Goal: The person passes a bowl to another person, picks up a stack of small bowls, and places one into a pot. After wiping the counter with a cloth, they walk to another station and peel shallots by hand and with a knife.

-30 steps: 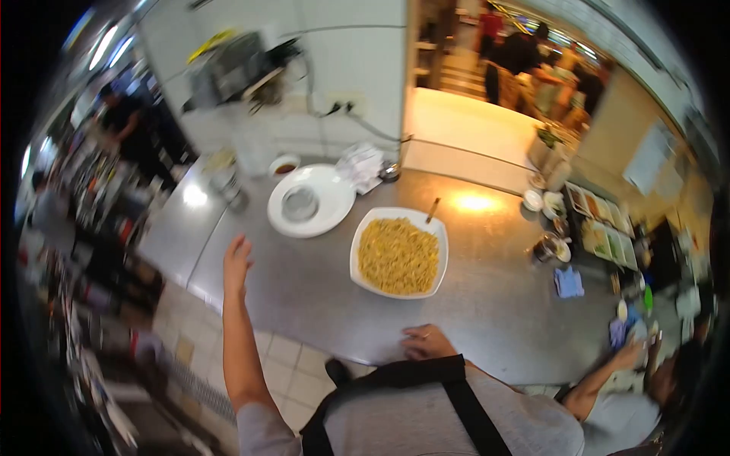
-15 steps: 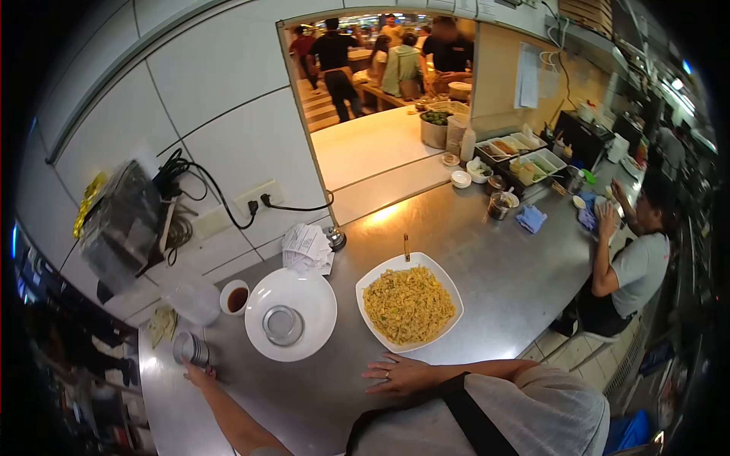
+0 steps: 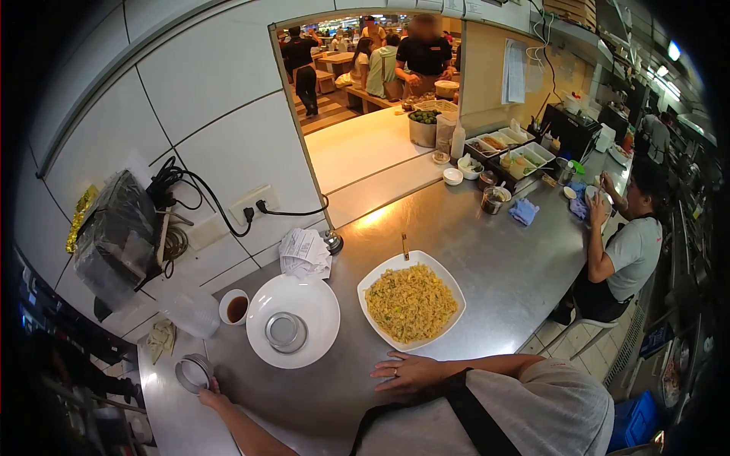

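Brushed steel forms the bench [image 3: 487, 266], and near its left corner stand the metal rings [image 3: 193, 372], apparently stacked. The left hand [image 3: 215, 397] meets them at the side nearest the wearer, fingertips at the metal; whether its grip is clamped on them or merely touching, I cannot tell. Just beyond lie a crumpled cloth [image 3: 161, 340] and a clear plastic container [image 3: 190, 306], with a small white cup [image 3: 234, 307] of dark brown liquid beside the container. Right of the cup is a wide white plate [image 3: 319, 304] with a round metal piece [image 3: 286, 332] on it; crumpled printed slips [image 3: 304, 252] lie behind the plate, next to a call bell [image 3: 333, 242]. Farther right sits a squarish white bowl [image 3: 458, 304] filled with fried rice [image 3: 411, 302], a narrow brown strip [image 3: 405, 247] upright at its back edge. Close below the bowl, the right hand [image 3: 408, 372] lies palm down on the bench, its grip empty, the fingers apart and a band on one. Toward the far right are a blue cloth [image 3: 524, 212], trays of ingredients [image 3: 525, 161] and a seated co-worker [image 3: 627, 235] in a grey shirt. Behind, a serving opening [image 3: 365, 148] in the tiled wall [image 3: 220, 129] shows people among wooden tables.
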Demonstrator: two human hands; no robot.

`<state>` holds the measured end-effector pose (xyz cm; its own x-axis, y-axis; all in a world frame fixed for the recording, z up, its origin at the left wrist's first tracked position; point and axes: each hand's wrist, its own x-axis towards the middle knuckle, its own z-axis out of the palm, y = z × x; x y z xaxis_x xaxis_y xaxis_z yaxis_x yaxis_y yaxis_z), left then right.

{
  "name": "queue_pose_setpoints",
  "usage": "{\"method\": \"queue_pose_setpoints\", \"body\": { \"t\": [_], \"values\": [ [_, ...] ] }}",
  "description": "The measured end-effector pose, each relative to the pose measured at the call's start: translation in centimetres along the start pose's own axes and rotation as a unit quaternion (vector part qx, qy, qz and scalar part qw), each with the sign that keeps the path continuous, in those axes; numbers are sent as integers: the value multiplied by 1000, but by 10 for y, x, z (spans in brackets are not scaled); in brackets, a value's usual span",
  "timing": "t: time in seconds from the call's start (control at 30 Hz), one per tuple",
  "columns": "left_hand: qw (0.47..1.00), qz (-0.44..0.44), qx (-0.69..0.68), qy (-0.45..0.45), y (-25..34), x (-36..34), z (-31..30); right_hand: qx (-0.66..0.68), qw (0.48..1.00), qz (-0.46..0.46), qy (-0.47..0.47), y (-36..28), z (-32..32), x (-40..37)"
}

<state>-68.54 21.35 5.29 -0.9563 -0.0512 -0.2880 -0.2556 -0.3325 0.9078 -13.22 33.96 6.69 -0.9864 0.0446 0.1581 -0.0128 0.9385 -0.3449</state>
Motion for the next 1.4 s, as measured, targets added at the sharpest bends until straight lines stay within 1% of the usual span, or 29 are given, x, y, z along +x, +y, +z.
{"method": "queue_pose_setpoints", "body": {
  "t": [0.1, 0.2, 0.23, 0.33, 0.43, 0.5, 0.53, 0.6, 0.67, 0.7, 0.8, 0.83, 0.9, 0.93, 0.97, 1.0, 1.07, 1.1, 1.13, 1.17, 1.2, 1.23, 1.27, 1.33, 1.37, 1.4],
  "values": [
    [999, -12, 4, -36, -1, -37, -36, 18, 1000, 11, -3, -3, -3, -3],
    [999, -17, 16, -39, -10, -71, -95, 35, 999, 17, -8, -3, -4, -5],
    [999, -6, 15, -35, -13, -86, -121, 41, 999, 19, -10, -3, -3, -6],
    [1000, 4, -19, 1, 0, -173, -194, 52, 998, 20, -2, -2, -3, -9],
    [989, 66, -1, 132, -4, -267, -279, 28, 1000, 3, -6, 1, -2, -11],
    [980, 57, 23, 188, -30, -318, -352, 23, 1000, -2, 0, 4, -2, -11],
    [974, 51, 34, 220, -48, -352, -391, 21, 1000, -7, 0, 4, -1, -11],
    [946, 37, 49, 318, -108, -423, -462, 27, 999, -18, 15, 4, 4, -11],
    [901, 11, 55, 430, -165, -505, -501, 25, 999, -25, 33, 6, 6, -11],
    [874, -6, 67, 482, -189, -548, -512, 22, 998, -30, 41, 5, 7, -12],
    [810, -89, 152, 559, -247, -659, -523, -10, 994, -52, 91, 15, 14, -14],
    [788, -122, 188, 574, -265, -700, -526, -19, 991, -76, 107, 11, 17, -12],
    [745, -182, 253, 590, -300, -778, -531, 50, 992, -81, 87, 10, 9, -10],
    [725, -206, 283, 594, -318, -819, -533, 49, 984, -113, 126, 5, -2, -14],
    [706, -227, 308, 596, -338, -859, -532, 80, 983, -117, 116, 2, -9, -18],
    [689, -243, 327, 600, -357, -896, -529, 47, 980, -138, 137, 3, -3, -16],
    [661, -249, 349, 616, -392, -957, -519, 68, 984, -132, 103, 1, 2, -13],
    [653, -242, 348, 628, -408, -980, -514, 80, 984, -132, 85, 1, 2, -13],
    [658, -222, 319, 645, -426, -997, -516, 41, 985, -152, 67, 13, 12, -7],
    [683, -187, 252, 659, -444, -1005, -521, 85, 981, -166, 51, 10, 6, -11],
    [751, -120, 14, 650, -457, -1008, -535, 48, 980, -176, 78, 12, 13, -8],
    [745, -125, -13, 655, -443, -1011, -531, 17, 980, -191, 56, 19, 19, -6],
    [754, -104, -126, 636, -348, -1022, -489, -24, 979, -192, 60, 16, 21, -9],
    [754, -79, -132, 638, -318, -1050, -483, -60, 978, -191, 63, 21, 40, 3],
    [750, -81, -129, 644, -313, -1074, -480, -98, 971, -204, 76, 41, 53, 12],
    [748, -88, -124, 646, -312, -1095, -481, -106, 971, -191, 95, 33, 61, 8]
  ]
}}
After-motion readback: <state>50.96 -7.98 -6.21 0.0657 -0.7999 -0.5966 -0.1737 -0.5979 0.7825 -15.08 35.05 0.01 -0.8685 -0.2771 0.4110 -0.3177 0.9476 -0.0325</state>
